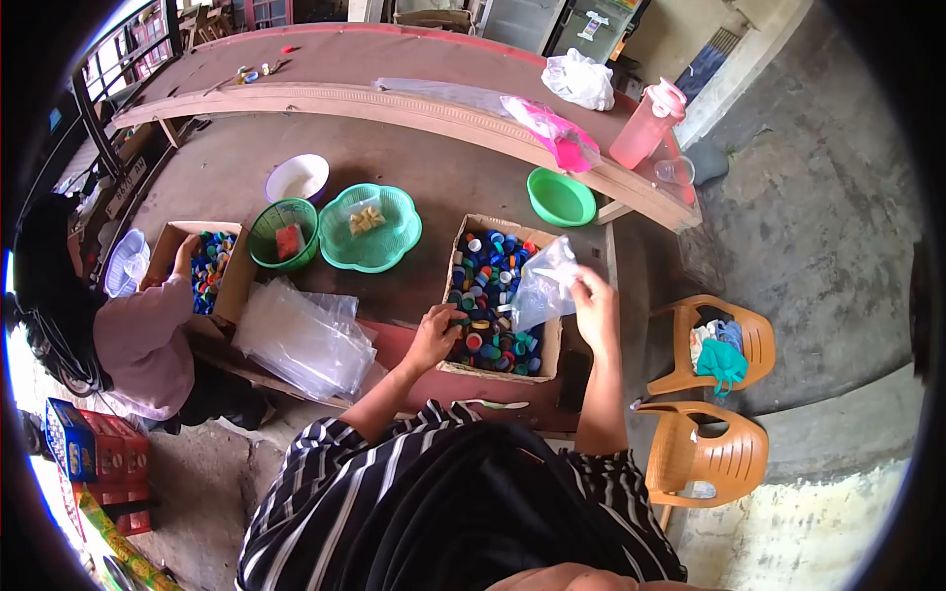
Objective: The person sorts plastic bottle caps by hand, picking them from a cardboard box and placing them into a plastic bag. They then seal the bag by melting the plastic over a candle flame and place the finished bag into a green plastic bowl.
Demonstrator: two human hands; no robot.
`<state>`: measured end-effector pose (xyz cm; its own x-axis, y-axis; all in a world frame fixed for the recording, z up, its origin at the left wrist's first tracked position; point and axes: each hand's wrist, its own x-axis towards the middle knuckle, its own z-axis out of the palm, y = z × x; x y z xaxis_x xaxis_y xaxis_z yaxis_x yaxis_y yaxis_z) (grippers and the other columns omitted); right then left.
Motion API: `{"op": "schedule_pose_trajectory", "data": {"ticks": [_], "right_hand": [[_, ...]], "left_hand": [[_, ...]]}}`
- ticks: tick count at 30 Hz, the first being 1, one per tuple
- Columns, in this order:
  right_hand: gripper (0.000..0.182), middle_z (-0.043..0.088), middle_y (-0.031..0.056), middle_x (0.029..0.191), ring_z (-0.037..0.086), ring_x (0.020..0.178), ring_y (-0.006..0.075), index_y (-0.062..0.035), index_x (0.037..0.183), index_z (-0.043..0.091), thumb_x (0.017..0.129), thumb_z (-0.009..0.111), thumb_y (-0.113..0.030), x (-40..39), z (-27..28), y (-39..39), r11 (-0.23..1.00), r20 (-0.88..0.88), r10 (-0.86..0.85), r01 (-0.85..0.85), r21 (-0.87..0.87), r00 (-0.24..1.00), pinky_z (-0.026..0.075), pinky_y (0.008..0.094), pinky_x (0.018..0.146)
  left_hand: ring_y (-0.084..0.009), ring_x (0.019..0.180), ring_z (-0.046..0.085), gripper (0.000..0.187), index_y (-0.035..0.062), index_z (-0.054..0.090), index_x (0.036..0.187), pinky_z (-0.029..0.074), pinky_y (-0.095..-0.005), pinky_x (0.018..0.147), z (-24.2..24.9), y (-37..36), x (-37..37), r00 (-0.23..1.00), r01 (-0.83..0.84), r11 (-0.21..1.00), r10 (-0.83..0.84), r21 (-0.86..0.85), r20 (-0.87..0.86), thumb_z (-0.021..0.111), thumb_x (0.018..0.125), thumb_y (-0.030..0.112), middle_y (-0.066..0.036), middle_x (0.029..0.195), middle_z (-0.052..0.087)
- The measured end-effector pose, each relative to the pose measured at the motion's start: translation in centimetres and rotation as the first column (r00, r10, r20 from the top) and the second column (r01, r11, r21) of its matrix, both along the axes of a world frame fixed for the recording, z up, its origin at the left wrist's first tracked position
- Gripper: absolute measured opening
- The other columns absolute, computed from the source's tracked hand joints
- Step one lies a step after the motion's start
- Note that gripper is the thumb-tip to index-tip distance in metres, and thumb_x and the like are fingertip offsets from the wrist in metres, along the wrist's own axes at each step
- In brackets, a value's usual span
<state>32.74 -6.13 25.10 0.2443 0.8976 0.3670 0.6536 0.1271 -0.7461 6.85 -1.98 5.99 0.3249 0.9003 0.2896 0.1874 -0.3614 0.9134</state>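
A cardboard box (pixel 548 366) full of bottle caps (pixel 483 295) in several colours stands at the table's near edge. My left hand (pixel 434 336) is at the box's left side with its fingers curled at the caps; what they hold, if anything, is too small to make out. Above the box's right side, my right hand (pixel 594 295) pinches a clear plastic bag (pixel 539 289), which hangs over the caps. A stack of clear plastic bags (pixel 305 340) lies left of the box.
Left, a co-worker (pixel 148 340) reaches into another cap box (pixel 232 286). Behind are a green basket (pixel 264 241), a flower-shaped tray (pixel 394 246) and a green bowl (pixel 561 199). A pink bottle (pixel 645 128) stands on the raised ledge. Orange chairs (pixel 757 345) are at right.
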Motion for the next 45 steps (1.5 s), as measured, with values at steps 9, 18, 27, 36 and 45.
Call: {"op": "schedule_pose_trajectory", "data": {"ticks": [9,18,27,36,45], "right_hand": [[0.023,0.068,0.0096,0.105,0.066,0.091,0.0172,0.0046,0.117,0.06,0.097,0.059,-0.004,-1.2,0.4,-1.0,0.977,-0.361,0.206,-0.168,0.135,0.91,0.05,0.0296,0.085],[0.018,0.067,0.0192,0.109,0.066,0.106,0.0291,0.0008,0.113,0.06,0.099,0.051,-0.005,-1.1,-2.2,-1.5,0.951,-0.747,0.302,-0.129,0.282,0.592,0.052,0.0417,0.096],[0.024,0.063,0.0152,0.12,0.065,0.108,0.0284,-0.0008,0.121,0.058,0.099,0.053,-0.008,-2.2,-10.2,1.0,0.988,-0.909,0.151,-0.074,0.132,0.39,0.05,0.0401,0.098],[0.037,0.065,0.0099,0.12,0.065,0.104,0.0174,-0.0054,0.132,0.052,0.099,0.058,-0.02,-2.6,-18.9,1.0,0.906,-0.697,-0.086,-0.235,-0.352,0.712,0.05,0.0303,0.088],[0.043,0.066,0.0168,0.118,0.065,0.107,0.0303,-0.0014,0.12,0.063,0.086,0.069,-0.027,-4.9,-18.5,-4.7,0.692,-0.035,0.518,-0.443,-0.57,0.855,0.05,0.0388,0.092]], "left_hand": [[-0.0199,0.098,0.063,0.026,0.0073,0.058,0.124,0.052,-0.0319,0.082,-2.8,0.3,2.0,0.93,0.261,0.795,-0.056,-0.547,0.362,0.051,0.101,0.018,-0.008,0.117,0.061],[-0.0284,0.109,0.065,0.048,0.0119,0.043,0.141,0.06,-0.0362,0.078,4.5,1.7,1.0,0.659,0.666,0.432,0.044,-0.609,0.751,0.046,0.102,0.04,-0.016,0.133,0.058],[-0.016,0.1,0.065,0.036,0.0079,0.049,0.13,0.059,-0.0275,0.072,9.1,5.1,-3.8,0.757,0.448,0.732,-0.006,-0.513,0.653,0.054,0.101,0.028,-0.008,0.124,0.062],[-0.0074,0.077,0.061,0.01,0.0027,0.063,0.1,0.053,-0.0221,0.07,10.4,3.7,-7.6,0.823,-0.008,0.888,0.267,-0.46,0.502,0.063,0.09,0.002,-0.002,0.09,0.066],[-0.0048,0.071,0.056,0.017,-0.0025,0.061,0.097,0.046,-0.02,0.064,13.7,1.8,-6.0,0.902,-0.31,0.942,0.334,-0.128,0.273,0.072,0.086,0.006,-0.001,0.082,0.063]]}}
